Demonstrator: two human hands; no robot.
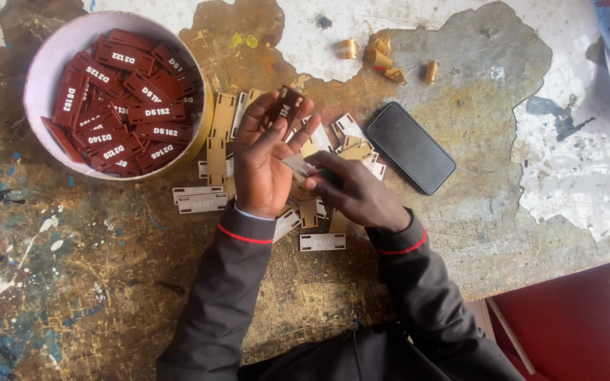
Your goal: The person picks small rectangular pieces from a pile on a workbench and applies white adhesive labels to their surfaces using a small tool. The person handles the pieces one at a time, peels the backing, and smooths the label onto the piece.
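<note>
Paint-scarred workbench (93, 282), with dark red tag (287, 106) pinched in left hand (262, 159) fingertips just right of white bowl (51, 53), lifted clear for peeling, right hand (358, 194) fingers clamped on pale backing strip (296, 166), loose pale tags (202, 201) below bowl.

Soft, even daylight fills the frame, brightest on the peeling white paint along the top and right. Shadows are faint and short, pooling just under the hands at centre. The flat black glossy phone (411, 147) shows a dull sheen, without hard glare. Focus is sharp throughout, with slight wide-angle stretching near the corners.
</note>
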